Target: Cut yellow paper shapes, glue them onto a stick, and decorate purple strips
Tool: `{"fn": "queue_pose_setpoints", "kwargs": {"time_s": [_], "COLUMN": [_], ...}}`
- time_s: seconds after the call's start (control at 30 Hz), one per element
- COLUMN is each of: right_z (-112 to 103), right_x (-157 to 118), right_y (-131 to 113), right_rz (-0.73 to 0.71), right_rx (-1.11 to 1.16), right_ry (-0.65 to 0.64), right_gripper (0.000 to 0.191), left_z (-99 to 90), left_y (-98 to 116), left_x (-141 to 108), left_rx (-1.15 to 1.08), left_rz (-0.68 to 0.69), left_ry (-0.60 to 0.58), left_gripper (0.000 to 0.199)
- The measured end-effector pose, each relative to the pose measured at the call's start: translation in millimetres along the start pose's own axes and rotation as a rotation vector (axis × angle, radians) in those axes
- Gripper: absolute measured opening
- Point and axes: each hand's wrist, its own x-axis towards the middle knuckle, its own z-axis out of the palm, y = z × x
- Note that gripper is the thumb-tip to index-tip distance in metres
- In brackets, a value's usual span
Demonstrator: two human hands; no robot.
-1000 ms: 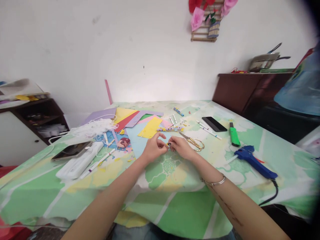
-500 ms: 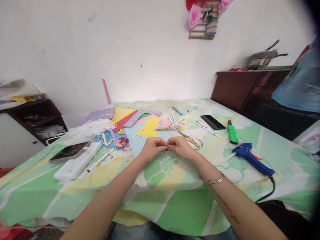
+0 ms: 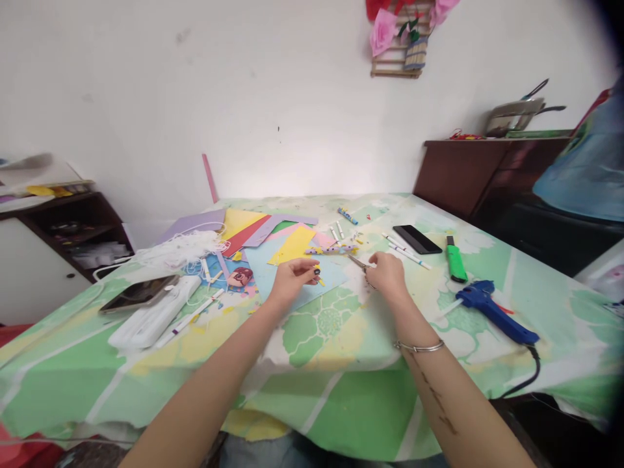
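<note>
My left hand [image 3: 294, 279] pinches a small black piece [image 3: 316, 272] between thumb and fingertips, with a bit of yellow beside it, above light blue paper [image 3: 327, 287]. At the handles of the gold scissors [image 3: 359, 262], my right hand [image 3: 387, 276] has its fingers curled round them. The blades point up and left. Just behind lies a patterned purple and yellow strip [image 3: 331, 249]. Yellow paper [image 3: 295, 244] rests on the blue sheet.
On the right are a blue glue gun [image 3: 497, 313], a green lighter or cutter [image 3: 455, 260], a black phone [image 3: 417, 239] and markers. White cord [image 3: 180, 249], a power strip [image 3: 155, 312] and another phone [image 3: 139, 294] lie left.
My hands have moved apart. The right one has gone right onto the scissors' handles; the left one has shifted slightly left and up, still with the small black piece.
</note>
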Motion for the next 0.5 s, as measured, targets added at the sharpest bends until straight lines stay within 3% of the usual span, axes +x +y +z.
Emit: {"fn": "queue_pose_setpoints", "kwargs": {"time_s": [0.17, 0.37, 0.5], "right_z": [-4.4, -17.9, -24.3], "right_x": [1.2, -2.8, -7.8], "right_y": [12.9, 7.0, 3.0], "right_rz": [0.091, 0.062, 0.041], "right_rx": [-0.159, -0.221, -0.221], "right_ry": [-0.046, -0.162, -0.22], "right_gripper": [0.012, 0.033, 0.036], "left_z": [-0.7, 1.8, 2.4], "left_y": [1.5, 7.9, 7.7], "left_x": [-1.6, -4.5, -4.0], "left_rx": [-0.095, -0.157, -0.171], "left_rz": [-0.051, -0.11, -0.125], "left_ry": [0.039, -0.007, -0.032], "left_gripper": [0.034, 0.033, 0.031]}}
